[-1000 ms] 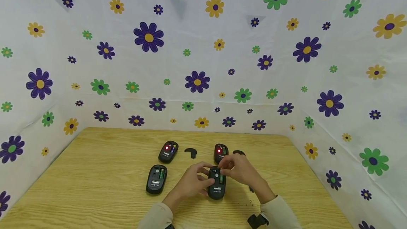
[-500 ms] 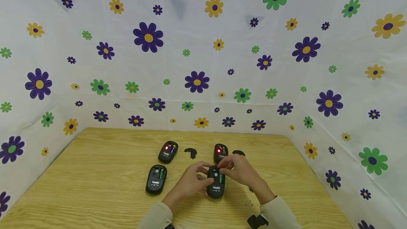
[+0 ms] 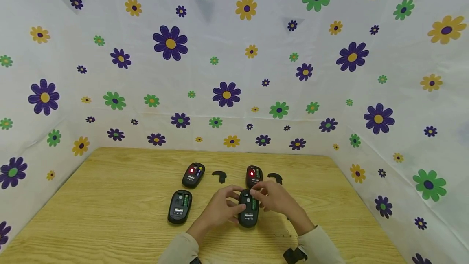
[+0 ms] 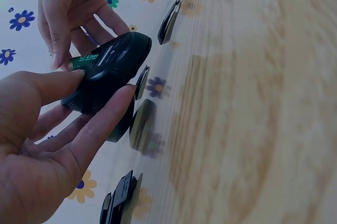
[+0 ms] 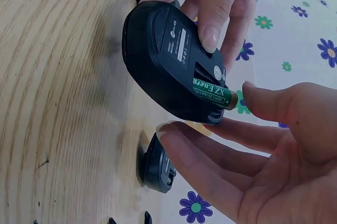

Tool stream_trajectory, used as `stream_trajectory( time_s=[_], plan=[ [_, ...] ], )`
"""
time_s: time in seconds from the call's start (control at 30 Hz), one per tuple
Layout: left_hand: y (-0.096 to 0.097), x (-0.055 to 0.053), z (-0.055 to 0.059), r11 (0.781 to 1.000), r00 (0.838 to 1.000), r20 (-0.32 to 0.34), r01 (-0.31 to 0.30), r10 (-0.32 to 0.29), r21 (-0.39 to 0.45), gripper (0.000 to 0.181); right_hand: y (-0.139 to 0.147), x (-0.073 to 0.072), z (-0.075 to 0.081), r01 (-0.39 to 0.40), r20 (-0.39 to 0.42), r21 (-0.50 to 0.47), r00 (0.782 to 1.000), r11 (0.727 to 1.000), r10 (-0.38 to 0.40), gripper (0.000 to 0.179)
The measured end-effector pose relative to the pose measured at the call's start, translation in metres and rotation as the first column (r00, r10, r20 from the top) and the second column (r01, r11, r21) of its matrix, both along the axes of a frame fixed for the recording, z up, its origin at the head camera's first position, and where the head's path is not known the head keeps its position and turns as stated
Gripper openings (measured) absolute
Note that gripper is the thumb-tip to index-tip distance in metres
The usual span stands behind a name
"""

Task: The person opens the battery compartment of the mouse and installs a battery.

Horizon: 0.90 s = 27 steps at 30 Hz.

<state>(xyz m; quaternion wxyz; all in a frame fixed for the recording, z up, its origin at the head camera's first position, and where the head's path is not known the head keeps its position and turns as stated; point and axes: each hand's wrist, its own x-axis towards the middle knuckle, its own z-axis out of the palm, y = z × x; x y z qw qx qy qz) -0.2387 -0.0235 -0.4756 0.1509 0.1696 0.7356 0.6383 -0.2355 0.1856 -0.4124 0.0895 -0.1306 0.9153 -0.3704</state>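
My left hand (image 3: 221, 207) holds a black computer mouse (image 3: 248, 216) by its sides, underside up, above the table. A green AA battery (image 5: 211, 93) lies in its battery slot, one end sticking out in the right wrist view. Near that end is my right hand (image 3: 275, 196). Its thumb (image 5: 258, 100) stands a little apart from the battery, and its other fingers lie along the mouse's edge. In the left wrist view the battery (image 4: 82, 62) shows beyond the left thumb. Whether the right fingers press on the mouse is unclear.
Three more upturned mice stand about: one at left (image 3: 180, 207) with a battery, one behind it (image 3: 190, 178) and one at back right (image 3: 254, 180), both lit red. Two black battery covers (image 3: 220, 174) (image 3: 275, 177) lie on the wooden table (image 3: 110, 207). Flowered cloth surrounds it.
The right thumb and fingers have shifted slightly at the mouse's top end, and the battery now lies lower in the slot. The held mouse has moved slightly up and left.
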Motion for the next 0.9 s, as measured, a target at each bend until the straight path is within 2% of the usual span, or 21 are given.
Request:
stream_trajectory(
  time_s=[0.13,0.3,0.9],
  plan=[
    [-0.0001,0.0003,0.0007,1.000,1.000,-0.010,0.000,0.000,-0.001,0.047,0.0002,0.0006,0.0007,-0.016,0.040,-0.028,0.999,0.999,0.017,0.031],
    [-0.0002,0.0011,0.0025,1.000,1.000,0.001,-0.003,0.003,0.000,0.047,0.0001,0.0019,0.0009,-0.023,0.053,-0.043,0.998,0.999,0.025,0.030],
    [0.0007,0.0023,0.0019,1.000,1.000,0.013,0.007,-0.007,0.017,0.047,-0.0004,-0.0018,-0.0029,-0.022,0.036,-0.040,0.999,0.999,0.024,0.026]
  ],
)
